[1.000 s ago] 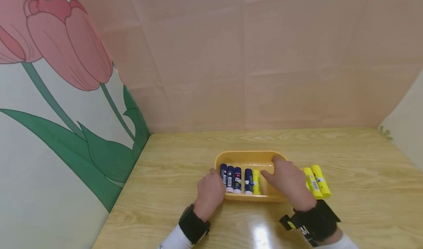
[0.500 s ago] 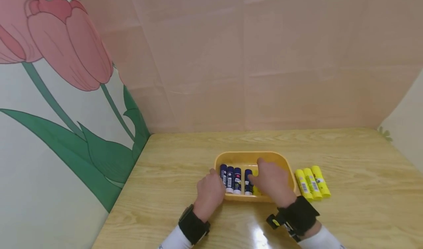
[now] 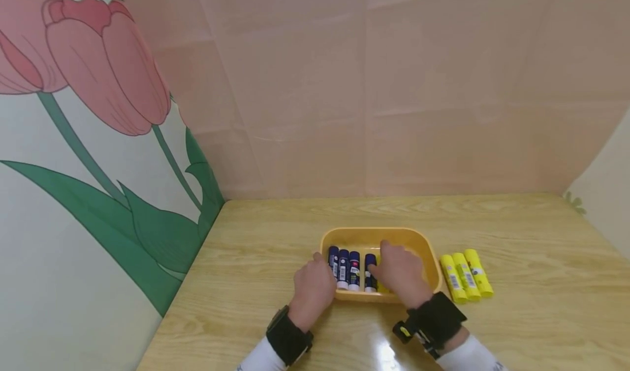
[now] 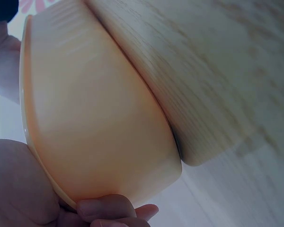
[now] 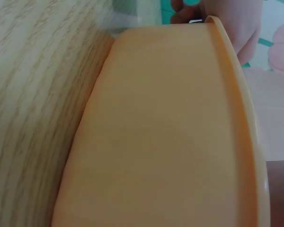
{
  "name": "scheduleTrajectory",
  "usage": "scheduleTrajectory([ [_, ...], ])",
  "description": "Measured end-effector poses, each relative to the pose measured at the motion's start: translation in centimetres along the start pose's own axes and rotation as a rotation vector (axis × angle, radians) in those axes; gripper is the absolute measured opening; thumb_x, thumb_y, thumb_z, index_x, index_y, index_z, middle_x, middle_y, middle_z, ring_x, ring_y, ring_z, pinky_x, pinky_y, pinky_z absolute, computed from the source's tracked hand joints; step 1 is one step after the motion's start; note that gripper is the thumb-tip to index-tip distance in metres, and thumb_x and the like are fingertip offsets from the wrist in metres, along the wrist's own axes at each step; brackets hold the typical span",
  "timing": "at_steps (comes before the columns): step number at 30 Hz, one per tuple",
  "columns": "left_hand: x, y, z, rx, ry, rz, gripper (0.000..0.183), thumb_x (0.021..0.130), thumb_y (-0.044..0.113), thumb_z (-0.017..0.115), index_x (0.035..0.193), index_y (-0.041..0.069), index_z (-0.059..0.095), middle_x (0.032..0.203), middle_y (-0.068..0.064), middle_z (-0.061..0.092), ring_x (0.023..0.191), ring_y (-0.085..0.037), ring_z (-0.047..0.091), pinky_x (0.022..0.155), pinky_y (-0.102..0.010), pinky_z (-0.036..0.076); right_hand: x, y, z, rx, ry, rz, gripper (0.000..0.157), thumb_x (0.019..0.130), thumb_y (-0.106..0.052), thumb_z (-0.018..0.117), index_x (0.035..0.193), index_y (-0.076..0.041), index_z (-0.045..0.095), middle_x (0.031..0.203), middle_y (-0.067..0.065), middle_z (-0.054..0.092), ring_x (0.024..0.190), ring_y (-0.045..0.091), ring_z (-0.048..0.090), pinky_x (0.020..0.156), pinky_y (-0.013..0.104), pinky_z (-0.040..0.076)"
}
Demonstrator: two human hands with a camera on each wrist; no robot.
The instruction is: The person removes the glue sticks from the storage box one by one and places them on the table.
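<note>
Tray [image 3: 354, 239], orange with rounded corners, has left hand [image 3: 314, 283] gripping its rim [image 5: 262, 189], right hand [image 3: 401, 272] inside, its grasp unclear.

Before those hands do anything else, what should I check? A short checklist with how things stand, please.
1. Tray held: ok; the left hand grips its rim.
2. Dark blue tubes in the tray: ok; four show.
3. Yellow tube inside in plain view: not ok; the right hand mostly hides it.
4. Right hand's grip on it: cannot tell.
5. Three other yellow tubes lying side by side: ok, on the table.
</note>
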State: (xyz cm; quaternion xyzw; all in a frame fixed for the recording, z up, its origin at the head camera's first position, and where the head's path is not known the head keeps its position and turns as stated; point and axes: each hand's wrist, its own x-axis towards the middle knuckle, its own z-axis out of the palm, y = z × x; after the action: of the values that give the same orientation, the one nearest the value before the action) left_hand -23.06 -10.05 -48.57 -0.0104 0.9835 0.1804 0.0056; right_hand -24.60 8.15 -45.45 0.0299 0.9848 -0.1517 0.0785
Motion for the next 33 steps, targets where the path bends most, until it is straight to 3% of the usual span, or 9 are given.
scheduleTrajectory([
  [18,0.2,-0.1,0.1,0.004,0.018,0.018,0.032,0.1,0.021,0.053,0.117,-0.006,0.055,0.07,-0.007,0.053,0.057,-0.017,0.051,0.048,-0.03,0.044,0.6,0.6,0.1,-0.006,0.02,-0.03,0.032,0.086,-0.021,0.071,0.106,0.0,0.059,0.075,0.01,0.056,0.066,0.027,0.054,0.053,0.038,0.042],
  [33,0.1,-0.1,0.3,0.023,0.027,0.022,0.032,0.1,0.022,0.054,0.116,-0.006,0.056,0.07,-0.008,0.055,0.058,-0.018,0.053,0.051,-0.032,0.047,1.9,1.2,0.7,-0.018,0.024,-0.029,0.016,0.086,-0.014,0.067,0.097,-0.003,0.06,0.075,0.01,0.057,0.066,0.026,0.055,0.05,0.036,0.041],
])
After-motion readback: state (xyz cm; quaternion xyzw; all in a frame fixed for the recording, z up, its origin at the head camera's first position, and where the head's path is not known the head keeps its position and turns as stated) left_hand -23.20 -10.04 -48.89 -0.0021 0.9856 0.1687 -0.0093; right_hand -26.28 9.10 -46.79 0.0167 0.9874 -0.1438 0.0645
